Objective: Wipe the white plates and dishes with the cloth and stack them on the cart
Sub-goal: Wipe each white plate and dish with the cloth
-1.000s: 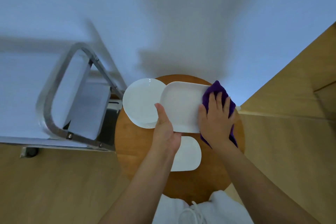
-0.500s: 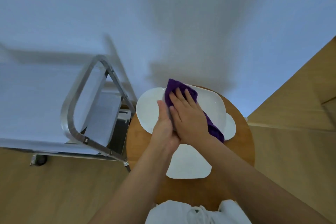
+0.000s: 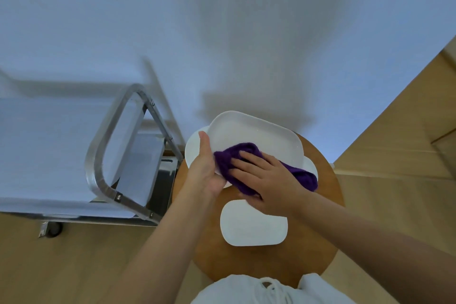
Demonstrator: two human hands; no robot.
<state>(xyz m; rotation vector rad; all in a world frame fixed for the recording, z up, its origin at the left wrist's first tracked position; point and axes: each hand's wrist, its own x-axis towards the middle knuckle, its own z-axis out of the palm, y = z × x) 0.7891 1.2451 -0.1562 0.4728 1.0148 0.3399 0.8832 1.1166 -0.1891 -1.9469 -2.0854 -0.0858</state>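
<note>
A white rectangular dish (image 3: 256,139) is held up over the round wooden table (image 3: 328,195). My left hand (image 3: 206,165) grips its left edge, thumb along the rim. My right hand (image 3: 269,180) presses a purple cloth (image 3: 246,155) flat against the dish's near side. Under the dish lies a round white plate (image 3: 193,149), mostly hidden. Another white piece (image 3: 311,168) peeks out at the dish's right edge. A smaller white rounded dish (image 3: 254,226) rests on the table nearer to me.
A metal cart (image 3: 108,155) with a tubular handle and a white top stands to the left of the table, a wheel (image 3: 53,228) showing below. A white wall is behind. Wooden floor (image 3: 399,205) lies around the table.
The cloth under my right hand has slid from the dish's right end to its left, then down toward its near edge. The dish has tilted, and the view has shifted.
</note>
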